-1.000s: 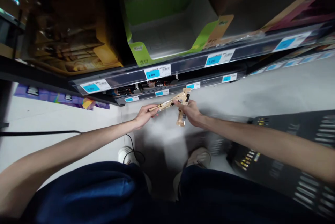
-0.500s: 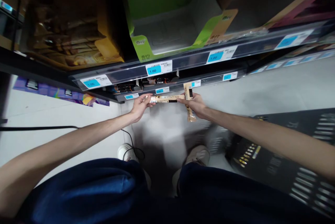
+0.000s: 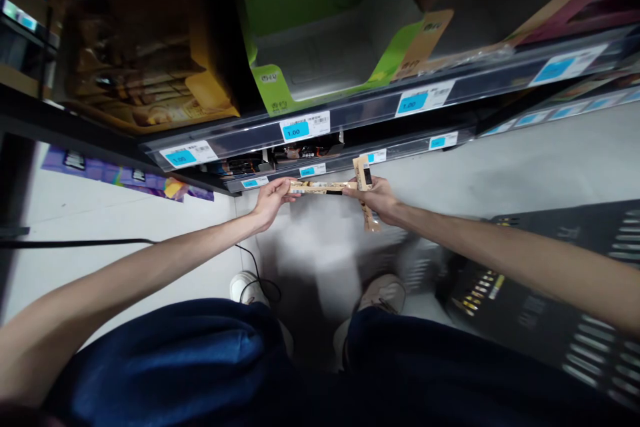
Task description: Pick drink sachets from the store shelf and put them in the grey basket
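A long, narrow beige snack packet [image 3: 320, 188] lies crosswise between my hands, in front of the lower shelf edge. My left hand [image 3: 271, 203] pinches its left end between thumb and fingers. The thumb of my right hand [image 3: 379, 198] presses on its right end. That same hand also grips a second beige snack packet [image 3: 361, 168], which points up and down across the palm, with its wrinkled lower end hanging below the fingers. Each packet bears a dark patch; the print is too small to read.
Above the hands runs a shelf edge [image 3: 370, 114] with blue-and-white price tags. On it stand a green display box [image 3: 273, 90] and a yellow box [image 3: 213, 94] of packets. A dark slotted crate [image 3: 540, 300] is on the floor at right. A black cable [image 3: 257, 267] curls by my left shoe.
The whole view has shifted slightly. Both hands keep their hold on the packets, and the crosswise packet looks slightly turned, its left end showing differently at my fingers.
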`<state>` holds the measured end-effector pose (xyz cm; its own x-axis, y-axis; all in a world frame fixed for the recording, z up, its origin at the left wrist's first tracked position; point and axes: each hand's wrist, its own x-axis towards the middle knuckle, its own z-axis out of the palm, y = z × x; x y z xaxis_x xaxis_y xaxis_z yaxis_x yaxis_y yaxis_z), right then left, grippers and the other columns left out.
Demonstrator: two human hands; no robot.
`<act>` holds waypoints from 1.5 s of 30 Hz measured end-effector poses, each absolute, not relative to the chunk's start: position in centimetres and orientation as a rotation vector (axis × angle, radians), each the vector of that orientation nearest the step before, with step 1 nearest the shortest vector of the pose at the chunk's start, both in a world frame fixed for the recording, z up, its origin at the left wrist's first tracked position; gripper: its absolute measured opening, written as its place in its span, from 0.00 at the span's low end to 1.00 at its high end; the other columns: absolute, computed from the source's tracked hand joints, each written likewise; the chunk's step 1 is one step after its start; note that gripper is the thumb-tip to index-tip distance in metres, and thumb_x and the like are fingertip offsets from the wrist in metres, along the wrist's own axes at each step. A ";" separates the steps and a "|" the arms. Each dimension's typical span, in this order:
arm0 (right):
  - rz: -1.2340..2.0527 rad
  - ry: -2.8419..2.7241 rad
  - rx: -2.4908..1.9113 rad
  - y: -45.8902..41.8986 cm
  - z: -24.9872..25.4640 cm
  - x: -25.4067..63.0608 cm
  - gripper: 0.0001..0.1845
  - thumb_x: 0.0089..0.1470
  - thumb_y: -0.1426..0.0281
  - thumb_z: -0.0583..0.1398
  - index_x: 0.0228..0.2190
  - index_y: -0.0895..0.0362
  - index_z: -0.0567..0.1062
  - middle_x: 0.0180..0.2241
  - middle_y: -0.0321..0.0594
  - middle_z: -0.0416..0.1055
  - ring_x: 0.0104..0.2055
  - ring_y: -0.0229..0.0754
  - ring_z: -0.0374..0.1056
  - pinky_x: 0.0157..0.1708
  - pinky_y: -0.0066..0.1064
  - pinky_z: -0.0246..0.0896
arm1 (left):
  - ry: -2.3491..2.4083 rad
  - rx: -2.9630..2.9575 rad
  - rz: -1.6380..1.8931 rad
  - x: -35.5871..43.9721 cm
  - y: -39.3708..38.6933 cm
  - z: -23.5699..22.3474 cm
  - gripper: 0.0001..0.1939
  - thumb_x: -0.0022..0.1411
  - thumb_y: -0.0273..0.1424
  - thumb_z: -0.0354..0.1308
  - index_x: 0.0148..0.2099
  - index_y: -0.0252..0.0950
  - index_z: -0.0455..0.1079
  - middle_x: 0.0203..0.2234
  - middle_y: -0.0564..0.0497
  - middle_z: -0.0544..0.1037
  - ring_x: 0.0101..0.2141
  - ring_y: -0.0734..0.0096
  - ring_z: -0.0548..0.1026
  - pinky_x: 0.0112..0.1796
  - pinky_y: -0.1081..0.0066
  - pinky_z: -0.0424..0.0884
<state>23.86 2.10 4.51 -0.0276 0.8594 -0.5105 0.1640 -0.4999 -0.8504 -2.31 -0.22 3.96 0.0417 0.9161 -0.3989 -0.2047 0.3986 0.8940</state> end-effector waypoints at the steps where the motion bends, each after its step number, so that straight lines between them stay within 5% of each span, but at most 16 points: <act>1: 1.562 -1.081 -1.685 2.1 4.5 23.9 0.27 0.28 0.57 0.74 0.29 0.59 0.75 0.26 0.35 0.69 0.28 0.36 0.61 0.28 0.29 0.56 | 1.224 0.758 0.996 -2.3 -0.2 4.0 0.19 0.56 0.42 0.64 0.43 0.32 0.74 0.35 0.46 0.79 0.33 0.68 0.78 0.34 0.71 0.70; 12: 1.552 -1.070 -1.687 2.2 4.1 24.2 0.28 0.30 0.55 0.73 0.31 0.59 0.75 0.25 0.34 0.69 0.23 0.33 0.56 0.22 0.27 0.53 | 1.239 0.772 0.980 -2.0 -0.2 4.1 0.19 0.55 0.43 0.64 0.42 0.34 0.76 0.35 0.47 0.80 0.31 0.71 0.76 0.31 0.73 0.69; 26: 1.664 -0.899 -1.893 3.2 4.5 23.8 0.19 0.50 0.55 0.65 0.24 0.59 0.70 0.20 0.32 0.64 0.21 0.32 0.57 0.21 0.25 0.53 | 1.232 0.724 0.963 -2.0 0.3 3.5 0.16 0.56 0.41 0.64 0.41 0.34 0.76 0.33 0.48 0.79 0.30 0.73 0.75 0.30 0.74 0.68; 45: 1.700 -0.890 -1.920 3.5 4.5 24.2 0.19 0.51 0.56 0.64 0.24 0.58 0.69 0.18 0.33 0.63 0.19 0.33 0.57 0.17 0.25 0.51 | 1.231 0.704 0.953 -1.9 0.2 3.6 0.15 0.57 0.40 0.63 0.41 0.34 0.75 0.35 0.48 0.79 0.30 0.73 0.74 0.30 0.74 0.68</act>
